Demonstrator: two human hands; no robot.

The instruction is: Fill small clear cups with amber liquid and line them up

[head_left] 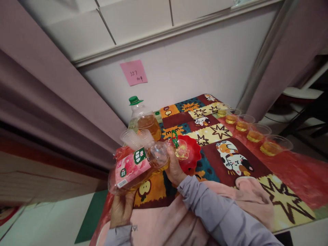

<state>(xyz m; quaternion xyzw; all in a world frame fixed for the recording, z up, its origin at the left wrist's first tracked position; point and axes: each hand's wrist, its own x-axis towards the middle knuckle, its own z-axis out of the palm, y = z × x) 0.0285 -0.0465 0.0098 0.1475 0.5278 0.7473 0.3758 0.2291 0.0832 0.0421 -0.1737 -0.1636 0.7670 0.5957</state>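
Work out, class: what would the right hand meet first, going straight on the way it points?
The right hand would first meet the clear plastic bottle with the pink label, held in its grip. Beyond that, likely the clear bottle with amber liquid and green cap, though depth is unclear.

Your large clear bottle (140, 164) is of smooth, glossy plastic; the red scalloped bowl (196, 154) also looks plastic and shiny; your lilac right sleeve (220, 209) is of matt, wrinkled cloth.
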